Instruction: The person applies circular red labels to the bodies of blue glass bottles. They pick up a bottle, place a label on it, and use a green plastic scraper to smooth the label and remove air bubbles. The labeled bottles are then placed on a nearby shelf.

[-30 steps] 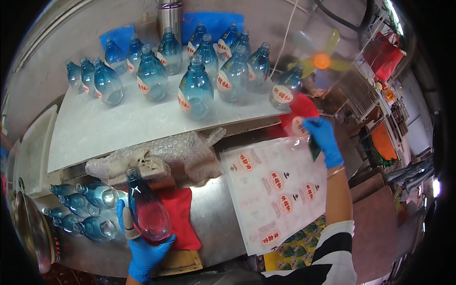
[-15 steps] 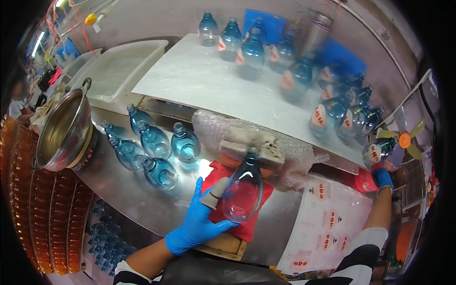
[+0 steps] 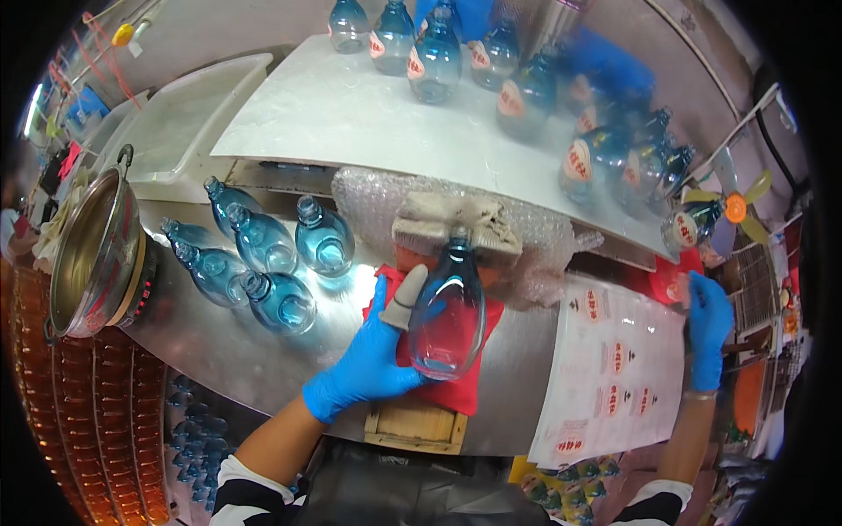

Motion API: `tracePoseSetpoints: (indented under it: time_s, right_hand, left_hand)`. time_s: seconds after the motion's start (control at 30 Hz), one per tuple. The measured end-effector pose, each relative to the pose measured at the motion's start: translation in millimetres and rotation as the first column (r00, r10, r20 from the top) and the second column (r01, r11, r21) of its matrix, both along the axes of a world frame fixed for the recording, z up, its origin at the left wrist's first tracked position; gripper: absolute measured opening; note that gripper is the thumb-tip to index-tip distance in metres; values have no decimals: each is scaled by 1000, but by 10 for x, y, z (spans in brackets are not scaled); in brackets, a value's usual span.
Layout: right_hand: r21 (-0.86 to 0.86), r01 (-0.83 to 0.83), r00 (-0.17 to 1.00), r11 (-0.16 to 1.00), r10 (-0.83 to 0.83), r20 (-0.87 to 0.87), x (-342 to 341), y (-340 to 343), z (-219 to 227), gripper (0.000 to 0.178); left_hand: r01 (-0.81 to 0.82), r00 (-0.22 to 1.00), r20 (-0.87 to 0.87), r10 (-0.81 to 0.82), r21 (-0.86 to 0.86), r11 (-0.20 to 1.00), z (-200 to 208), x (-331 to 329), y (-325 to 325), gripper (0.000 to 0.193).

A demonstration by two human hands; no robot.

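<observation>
My left hand (image 3: 373, 351), in a blue glove with a pale sleeve on one finger, is closed around a clear blue bottle (image 3: 447, 324). That bottle lies tilted over a red cloth (image 3: 460, 399), its neck against a bundled grey cloth (image 3: 456, 219). Off to the right, my gloved right hand (image 3: 709, 329) is beside another red cloth (image 3: 671, 279), with a pale patch close to its fingertips. Its fingers are partly turned away, so any grip is hidden. Under and left of that hand lies a sheet of printed labels (image 3: 605, 377).
Several unlabelled blue bottles (image 3: 263, 241) lie left of the red cloth, near a metal pot (image 3: 96, 250). Labelled bottles (image 3: 434, 66) stand on the raised white board (image 3: 351, 114). Bubble wrap (image 3: 364, 193) lines its front edge; a small fan (image 3: 735, 208) is at right.
The whole view has shifted, with most things sitting higher and further left. My right hand shows more fully beside the red cloth. The bottle stays in my left hand.
</observation>
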State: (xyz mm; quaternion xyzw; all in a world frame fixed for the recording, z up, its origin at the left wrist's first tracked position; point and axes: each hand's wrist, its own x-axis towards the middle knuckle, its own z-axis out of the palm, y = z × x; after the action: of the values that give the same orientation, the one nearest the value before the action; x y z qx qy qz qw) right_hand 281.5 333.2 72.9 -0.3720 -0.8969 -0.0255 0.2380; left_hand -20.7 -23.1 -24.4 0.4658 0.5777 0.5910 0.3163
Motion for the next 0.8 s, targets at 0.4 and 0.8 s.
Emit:
tracePoseSetpoints:
  time_s: [0.4,0.8]
  right_hand:
    - [-806,-582,751,108,451,-482,-1856,-1833,17,21]
    - [-620,-577,803,531,506,-315,-2005,-1871,-27,45]
  left_hand:
    - [149,942,275,-190,164,975,191,-65,-88,107]
    - [4,987,158,-6,10,1000,101,36,-8,97]
